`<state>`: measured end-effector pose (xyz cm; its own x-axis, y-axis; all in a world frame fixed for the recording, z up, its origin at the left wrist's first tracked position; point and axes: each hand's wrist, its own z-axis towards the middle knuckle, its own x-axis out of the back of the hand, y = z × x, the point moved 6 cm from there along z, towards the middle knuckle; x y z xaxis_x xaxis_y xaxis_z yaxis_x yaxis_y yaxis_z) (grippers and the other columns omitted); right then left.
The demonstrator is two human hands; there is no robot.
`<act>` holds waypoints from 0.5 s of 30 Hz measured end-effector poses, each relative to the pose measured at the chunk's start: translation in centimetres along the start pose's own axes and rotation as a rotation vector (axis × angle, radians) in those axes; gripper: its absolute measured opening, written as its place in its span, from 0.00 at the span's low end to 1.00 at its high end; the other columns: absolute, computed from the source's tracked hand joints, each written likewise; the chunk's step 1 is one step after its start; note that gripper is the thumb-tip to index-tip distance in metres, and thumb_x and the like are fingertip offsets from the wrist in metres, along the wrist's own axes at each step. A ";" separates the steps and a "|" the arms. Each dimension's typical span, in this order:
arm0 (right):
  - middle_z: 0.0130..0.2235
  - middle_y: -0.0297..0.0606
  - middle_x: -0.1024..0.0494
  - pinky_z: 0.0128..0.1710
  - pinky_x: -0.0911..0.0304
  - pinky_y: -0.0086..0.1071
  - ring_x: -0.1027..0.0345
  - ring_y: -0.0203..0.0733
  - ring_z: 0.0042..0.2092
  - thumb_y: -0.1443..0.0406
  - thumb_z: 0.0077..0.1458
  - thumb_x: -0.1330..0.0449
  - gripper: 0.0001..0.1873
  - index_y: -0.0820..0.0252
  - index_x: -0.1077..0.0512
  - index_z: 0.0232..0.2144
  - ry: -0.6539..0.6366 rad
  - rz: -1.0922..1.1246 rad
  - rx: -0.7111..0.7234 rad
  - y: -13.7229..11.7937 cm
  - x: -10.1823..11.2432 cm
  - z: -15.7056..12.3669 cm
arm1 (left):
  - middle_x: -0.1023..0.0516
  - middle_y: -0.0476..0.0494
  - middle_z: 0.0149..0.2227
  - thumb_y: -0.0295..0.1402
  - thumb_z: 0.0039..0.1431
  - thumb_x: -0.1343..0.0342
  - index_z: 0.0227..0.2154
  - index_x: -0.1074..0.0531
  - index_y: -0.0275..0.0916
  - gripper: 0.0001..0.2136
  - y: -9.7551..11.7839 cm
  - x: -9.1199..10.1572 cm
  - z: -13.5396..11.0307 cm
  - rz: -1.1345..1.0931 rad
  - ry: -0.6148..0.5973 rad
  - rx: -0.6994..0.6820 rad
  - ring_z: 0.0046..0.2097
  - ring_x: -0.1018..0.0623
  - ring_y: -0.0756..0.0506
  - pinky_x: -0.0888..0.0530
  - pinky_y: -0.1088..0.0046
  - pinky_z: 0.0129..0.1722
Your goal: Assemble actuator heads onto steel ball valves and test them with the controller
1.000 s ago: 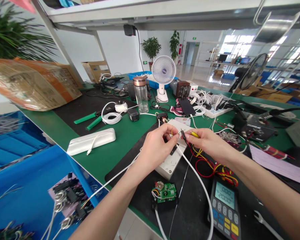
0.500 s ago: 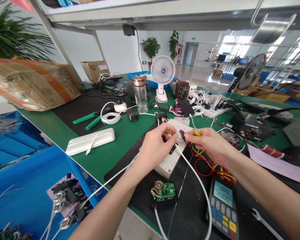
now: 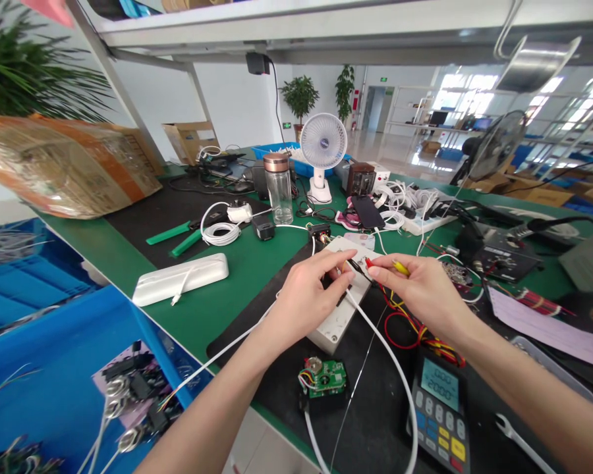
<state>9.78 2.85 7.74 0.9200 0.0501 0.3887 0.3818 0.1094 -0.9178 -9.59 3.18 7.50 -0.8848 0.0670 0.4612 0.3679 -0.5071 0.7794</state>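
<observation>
My left hand [image 3: 309, 293] is curled above a pale box [image 3: 333, 322], its fingers around thin wire ends of a white cable [image 3: 395, 359]; its fingertips are partly hidden. A black test clip [image 3: 356, 267] sits at those fingertips. In a pinch, my right hand [image 3: 422, 286] holds a red test clip [image 3: 369, 262], with a yellow clip [image 3: 401, 267] sticking out between its fingers. Red and yellow leads [image 3: 405, 319] run down to a handheld meter [image 3: 439, 411] with a lit screen. Nearer me lies a green circuit board [image 3: 329, 378] with a cable attached.
A blue bin [image 3: 74, 329] with metal-ended parts stands at the left. On the bench are a white fan [image 3: 323, 141], a glass bottle [image 3: 279, 191], a white bar-shaped case [image 3: 180, 280] and a coiled cable [image 3: 221, 234]. A wrench [image 3: 521, 441] lies at the right front.
My right hand has shifted slightly right, and the red clip now shows at its fingertips. The black clip is at my left fingertips. My left thumb and forefinger have moved a little apart.
</observation>
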 end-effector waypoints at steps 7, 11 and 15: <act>0.36 0.35 0.16 0.41 0.36 0.37 0.28 0.44 0.36 0.52 0.58 0.32 0.15 0.55 0.15 0.38 -0.004 -0.117 0.134 -0.7 -0.4 0.1 | 0.13 0.53 0.38 0.35 0.66 0.36 0.44 0.23 0.44 0.06 -1.4 -0.3 -0.1 -0.082 0.088 0.122 0.40 0.14 0.45 0.24 0.71 0.39; 0.39 0.35 0.16 0.43 0.35 0.38 0.26 0.45 0.38 0.53 0.59 0.34 0.14 0.54 0.14 0.39 0.002 -0.164 0.221 -1.1 -0.7 0.0 | 0.12 0.51 0.38 0.37 0.65 0.35 0.37 0.16 0.45 0.05 -1.2 -0.4 -0.1 -0.066 0.115 0.088 0.38 0.14 0.45 0.23 0.72 0.39; 0.41 0.35 0.16 0.44 0.35 0.39 0.25 0.45 0.40 0.54 0.61 0.35 0.13 0.53 0.14 0.39 0.019 -0.197 0.271 -1.1 -0.7 0.0 | 0.12 0.52 0.43 0.38 0.65 0.34 0.41 0.13 0.47 0.06 -1.1 -0.4 -0.1 -0.037 0.135 0.049 0.43 0.14 0.44 0.21 0.70 0.45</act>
<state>8.76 2.70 8.45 0.8331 -0.0170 0.5528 0.5177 0.3757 -0.7687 -9.69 3.64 6.42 -0.9271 -0.0334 0.3733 0.3453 -0.4633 0.8161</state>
